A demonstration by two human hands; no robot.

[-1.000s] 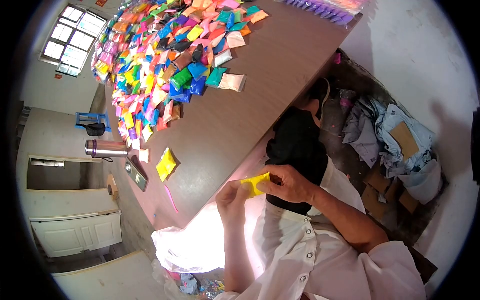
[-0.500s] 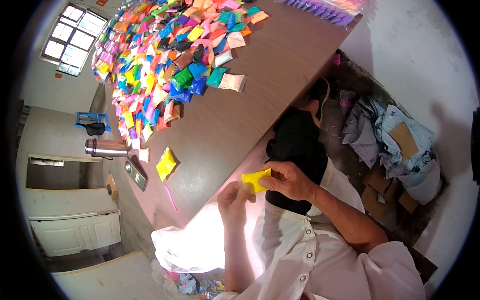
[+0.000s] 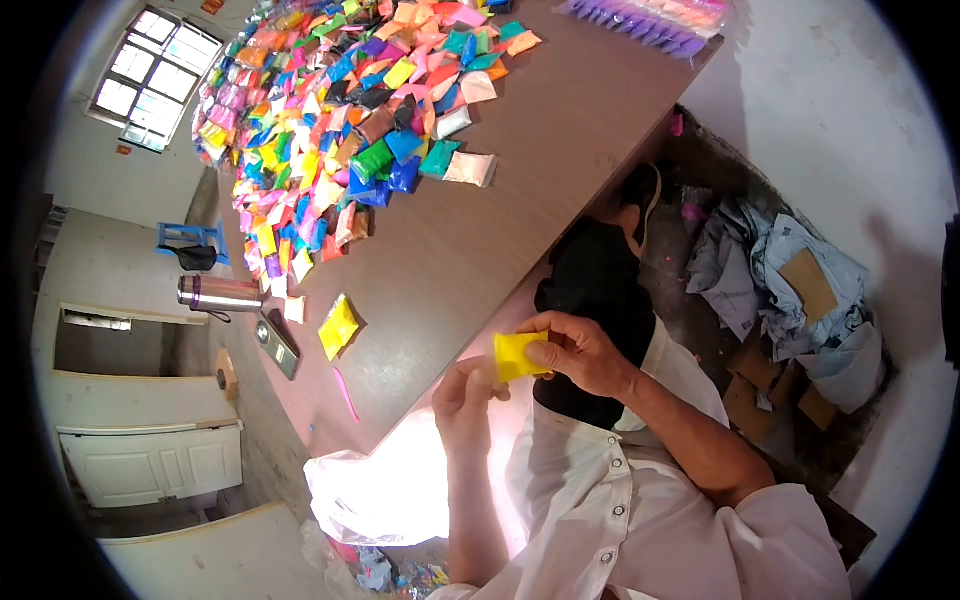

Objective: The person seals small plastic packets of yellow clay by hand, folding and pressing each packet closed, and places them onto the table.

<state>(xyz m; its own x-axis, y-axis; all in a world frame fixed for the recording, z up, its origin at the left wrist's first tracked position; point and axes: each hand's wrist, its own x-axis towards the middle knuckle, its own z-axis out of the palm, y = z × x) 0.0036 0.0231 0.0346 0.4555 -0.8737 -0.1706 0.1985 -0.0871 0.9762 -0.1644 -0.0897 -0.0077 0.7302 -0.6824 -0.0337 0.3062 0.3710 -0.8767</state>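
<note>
Packet [image 3: 518,357]: small, yellow and, to judge by its look, soft; it is best handled with a light pinch near one end, since hard pressure on the filled middle could strain the film.
Thumb pressure: better spread over the flat face than dug in with a nail, with even backing from behind so that the packet does not fold.
Free end: worth leaving uncrumpled, the broad face turned up to the eyes so that edges and corners can be looked over.
Right hand [image 3: 583,360]: grasping the packet, thumb across its front face toward one end, the other fingers mostly behind it.
Left hand [image 3: 465,395]: loosely curled just beside the packet's other end; whether its fingertips touch the film I cannot tell.
Packet's place: between the two hands, raised in front of the person's body near the black trousers [image 3: 590,275], on the person's side of the table edge.
Table [image 3: 480,230]: bears a second yellow packet [image 3: 338,327], apart from both hands, with a pink strip [image 3: 347,395] near it.
Heap [image 3: 340,120]: many coloured packets, spread well apart from the hands.
Flask [image 3: 220,294]: near the table's far edge, just beside a dark flat device [image 3: 277,345].
</note>
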